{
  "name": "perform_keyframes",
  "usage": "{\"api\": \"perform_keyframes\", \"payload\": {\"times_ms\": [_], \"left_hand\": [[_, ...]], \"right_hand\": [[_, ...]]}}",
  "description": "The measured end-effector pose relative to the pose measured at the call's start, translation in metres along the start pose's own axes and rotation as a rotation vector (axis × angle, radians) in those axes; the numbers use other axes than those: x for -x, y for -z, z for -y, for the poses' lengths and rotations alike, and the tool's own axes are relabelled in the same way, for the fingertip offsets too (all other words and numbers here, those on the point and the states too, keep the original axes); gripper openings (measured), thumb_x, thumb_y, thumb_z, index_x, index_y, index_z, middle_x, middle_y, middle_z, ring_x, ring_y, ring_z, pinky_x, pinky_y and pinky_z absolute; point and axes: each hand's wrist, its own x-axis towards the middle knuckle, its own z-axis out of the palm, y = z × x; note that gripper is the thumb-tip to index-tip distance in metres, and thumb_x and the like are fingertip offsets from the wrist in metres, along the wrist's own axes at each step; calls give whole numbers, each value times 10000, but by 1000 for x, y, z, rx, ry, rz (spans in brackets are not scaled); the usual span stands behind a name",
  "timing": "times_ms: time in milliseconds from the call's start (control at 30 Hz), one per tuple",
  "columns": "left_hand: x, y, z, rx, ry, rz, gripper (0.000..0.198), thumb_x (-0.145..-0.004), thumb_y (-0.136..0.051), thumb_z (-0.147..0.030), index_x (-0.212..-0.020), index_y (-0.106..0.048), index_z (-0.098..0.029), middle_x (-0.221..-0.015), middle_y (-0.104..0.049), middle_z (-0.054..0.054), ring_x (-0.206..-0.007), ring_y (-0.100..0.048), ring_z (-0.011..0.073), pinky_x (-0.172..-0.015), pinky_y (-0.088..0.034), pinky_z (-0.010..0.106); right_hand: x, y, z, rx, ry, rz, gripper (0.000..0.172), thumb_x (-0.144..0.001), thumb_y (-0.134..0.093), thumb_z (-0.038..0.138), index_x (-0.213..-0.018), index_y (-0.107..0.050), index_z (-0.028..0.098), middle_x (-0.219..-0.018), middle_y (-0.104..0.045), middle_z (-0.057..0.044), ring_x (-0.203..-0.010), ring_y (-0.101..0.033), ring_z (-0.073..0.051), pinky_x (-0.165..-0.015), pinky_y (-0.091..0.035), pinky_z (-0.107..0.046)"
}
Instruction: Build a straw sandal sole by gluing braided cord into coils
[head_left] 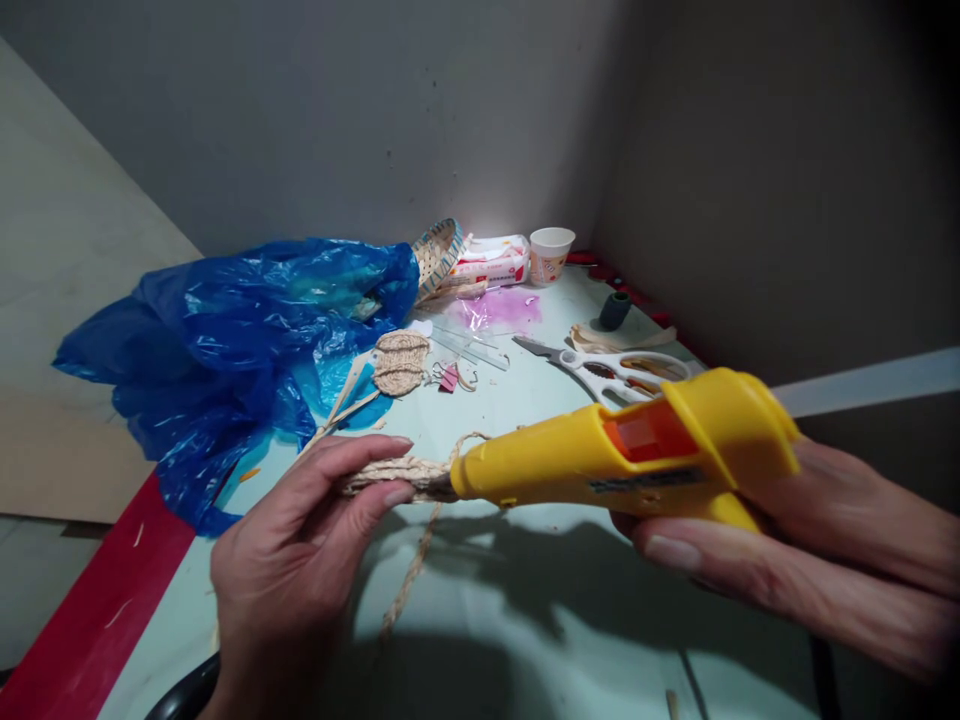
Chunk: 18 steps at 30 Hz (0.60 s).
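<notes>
Your left grip (300, 530) is pinching the probably pliable beige braided-straw piece (397, 468) by its left end, your right grip (817, 590) clasping the yellow plastic glue gun (570, 450).

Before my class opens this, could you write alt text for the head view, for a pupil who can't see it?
A person's right hand holds a yellow glue gun, its nozzle at a bundle of braided cord pinched in the left hand. Beyond them are a blue plastic bag, white-handled scissors and a paper cup.
</notes>
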Motion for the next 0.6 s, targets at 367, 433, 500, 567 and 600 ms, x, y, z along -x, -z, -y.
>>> {"api": "perform_keyframes", "payload": {"times_ms": [367, 433, 500, 567, 600], "left_hand": [[0, -1, 0, -8, 11, -15, 77, -794, -748, -328, -865, -775, -343, -900, -772, -93, -827, -691, 146, -792, -505, 212], [-1, -1, 0, 0, 34, -22, 76, -782, -757, -335, -855, -776, -346, -886, -768, -95, -808, -685, 142, -789, -497, 215], [-1, 0, 0, -7, 58, -30, 86, -771, -764, -350, -856, -780, -345, -892, -770, -92, -797, -681, 140, -784, -489, 218], [-3, 0, 0, -15, 88, -36, 104, -765, -766, -364, -865, -783, -339, -899, -770, -85, -774, -675, 138, -764, -486, 221], [-4, 1, 1, -10, 105, -33, 113, -765, -765, -369, -870, -784, -333, -890, -768, -79, -760, -671, 139, -752, -488, 223]], "right_hand": [[-18, 3, 13, 42, -3, 50, 333, -955, -519, 577, -747, -599, 329, -666, -656, 2, -552, -619, -142, -429, -538, -153], [-19, 4, 15, -6, -36, 62, 390, -946, -523, 583, -671, -549, 308, -651, -626, -10, -545, -604, -147, -436, -543, -165], [-23, 6, 17, -98, -120, 92, 387, -926, -557, 576, -655, -559, 301, -623, -584, -14, -513, -569, -147, -401, -515, -190], [-29, 6, 16, -302, -272, 161, 365, -923, -562, 575, -697, -613, 293, -583, -548, -1, -445, -500, -127, -347, -443, -205], [-33, 6, 14, -436, -359, 202, 374, -929, -546, 581, -727, -643, 282, -549, -532, 9, -415, -465, -113, -340, -408, -204]]}}
